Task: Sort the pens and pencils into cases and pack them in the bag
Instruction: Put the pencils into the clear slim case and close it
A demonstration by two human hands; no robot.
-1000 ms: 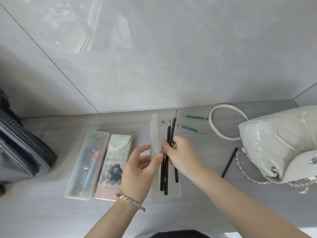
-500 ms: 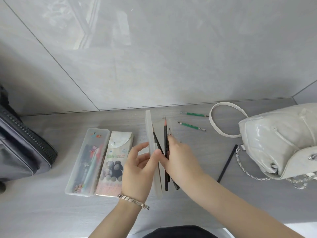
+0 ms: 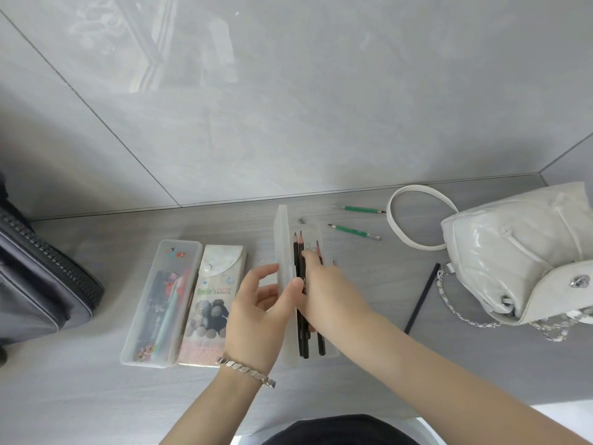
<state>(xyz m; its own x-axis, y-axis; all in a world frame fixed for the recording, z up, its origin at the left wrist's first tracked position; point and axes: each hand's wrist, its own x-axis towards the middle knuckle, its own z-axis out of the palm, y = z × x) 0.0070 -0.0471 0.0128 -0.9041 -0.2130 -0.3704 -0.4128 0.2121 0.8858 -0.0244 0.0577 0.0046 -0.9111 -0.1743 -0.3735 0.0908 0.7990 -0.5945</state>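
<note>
A clear plastic pencil case [image 3: 313,234] lies open in the middle of the table, its lid [image 3: 283,248] standing upright on the left side. My left hand [image 3: 256,313] pinches that lid with thumb and fingers. Several black pencils [image 3: 301,332] lie in the case's tray, and my right hand [image 3: 330,293] rests flat on them with fingers pressing down. Two green pencils [image 3: 354,231] lie loose behind the case. A thin black pen [image 3: 422,298] lies to the right, next to a white bag [image 3: 513,248].
A closed clear case [image 3: 160,300] holding pens and a printed bear-picture case [image 3: 213,300] lie side by side at the left. A dark grey zip bag [image 3: 38,284] sits at the far left edge. The white bag's strap [image 3: 407,216] loops over the table near the wall.
My right hand has lowered the bundle of black pencils from above the case down into its tray. My left hand has kept hold of the raised lid.
</note>
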